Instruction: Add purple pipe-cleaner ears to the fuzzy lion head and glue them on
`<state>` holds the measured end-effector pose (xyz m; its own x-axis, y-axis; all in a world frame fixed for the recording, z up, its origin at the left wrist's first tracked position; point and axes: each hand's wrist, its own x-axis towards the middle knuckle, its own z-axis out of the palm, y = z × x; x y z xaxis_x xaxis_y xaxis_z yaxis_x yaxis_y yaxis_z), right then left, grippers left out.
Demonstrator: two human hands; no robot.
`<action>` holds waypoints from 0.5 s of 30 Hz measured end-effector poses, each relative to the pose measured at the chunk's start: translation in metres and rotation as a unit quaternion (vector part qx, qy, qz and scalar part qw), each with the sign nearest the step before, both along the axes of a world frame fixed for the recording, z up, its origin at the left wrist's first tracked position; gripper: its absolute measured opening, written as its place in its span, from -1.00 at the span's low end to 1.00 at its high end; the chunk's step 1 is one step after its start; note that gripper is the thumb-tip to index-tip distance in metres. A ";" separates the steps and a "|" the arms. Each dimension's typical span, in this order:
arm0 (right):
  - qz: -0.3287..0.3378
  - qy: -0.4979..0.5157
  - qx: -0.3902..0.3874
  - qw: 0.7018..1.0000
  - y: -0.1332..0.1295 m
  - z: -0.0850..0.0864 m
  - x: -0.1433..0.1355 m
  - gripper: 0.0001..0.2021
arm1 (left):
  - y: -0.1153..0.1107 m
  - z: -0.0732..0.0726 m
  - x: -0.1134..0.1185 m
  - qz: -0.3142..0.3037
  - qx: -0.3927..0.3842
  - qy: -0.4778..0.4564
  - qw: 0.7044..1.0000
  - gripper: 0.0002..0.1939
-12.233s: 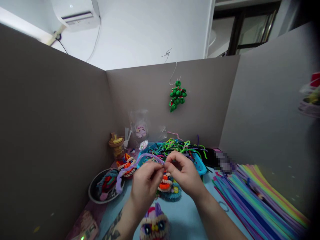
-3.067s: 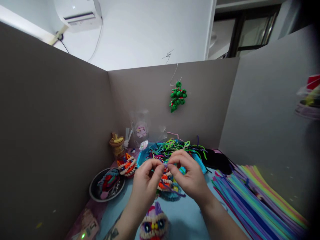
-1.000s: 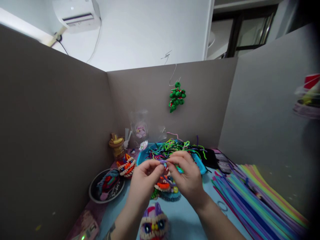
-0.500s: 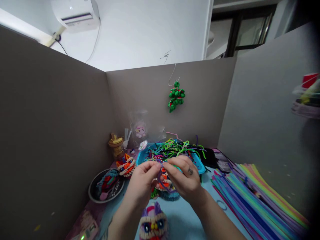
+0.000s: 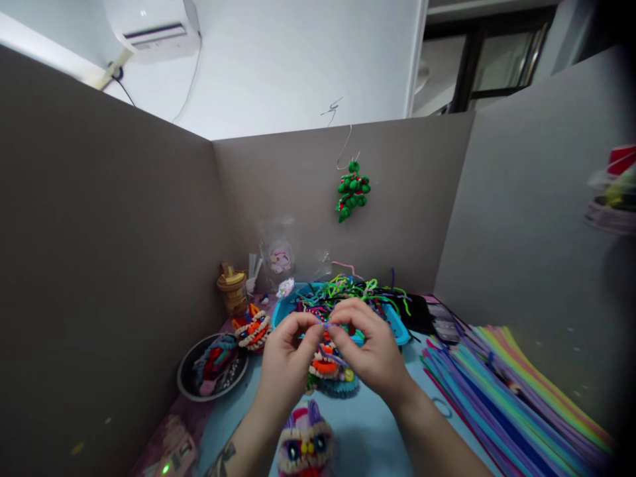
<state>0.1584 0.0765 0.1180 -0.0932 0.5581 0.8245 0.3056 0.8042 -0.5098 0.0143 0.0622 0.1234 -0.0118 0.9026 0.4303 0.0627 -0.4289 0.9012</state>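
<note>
My left hand (image 5: 291,348) and my right hand (image 5: 368,344) meet at the middle of the view, thumbs and forefingers pinched on a thin purple pipe cleaner (image 5: 332,358). Part of its length hangs below the fingertips; the rest is hidden by the fingers. Just beneath it lies an orange, cream and blue fuzzy figure (image 5: 325,368), partly covered by my hands. Nearer to me, between my forearms, stands a cream and purple animal head (image 5: 305,444) with dark eyes and a yellow nose.
Behind my hands is a blue tray (image 5: 281,310) of tangled pipe cleaners. A bowl (image 5: 186,391) and an orange figure (image 5: 252,329) are at left. Long coloured pipe cleaners (image 5: 517,391) lie at right, near a phone (image 5: 442,321). A green ornament (image 5: 353,189) hangs ahead.
My right hand has turned and its fingers are more curled, with the fingertips of both hands close together. Less of the purple strand hangs over the figure below, which shows more.
</note>
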 end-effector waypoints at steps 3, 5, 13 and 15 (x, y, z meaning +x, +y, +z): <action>0.010 0.024 -0.027 0.999 -0.001 0.001 -0.001 -0.90 | 0.003 -0.003 -0.001 0.008 0.002 0.007 1.000 -0.88; 0.011 0.044 -0.039 0.998 -0.001 0.002 -0.001 -0.88 | 0.003 -0.003 0.000 0.006 -0.004 0.005 1.000 -0.88; -0.028 0.075 -0.033 0.996 -0.003 0.003 -0.004 -0.85 | -0.005 0.005 0.006 0.052 0.025 0.043 0.997 -0.89; -0.055 0.066 0.008 0.996 -0.004 0.001 -0.005 -0.88 | -0.006 0.006 0.005 0.029 -0.005 0.021 0.999 -0.87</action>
<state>0.1537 0.0726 0.1194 0.0783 0.5454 0.8345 0.3234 0.7779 -0.5387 0.0198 0.0565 0.1298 -0.0469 0.9053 0.4221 0.1262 -0.4138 0.9016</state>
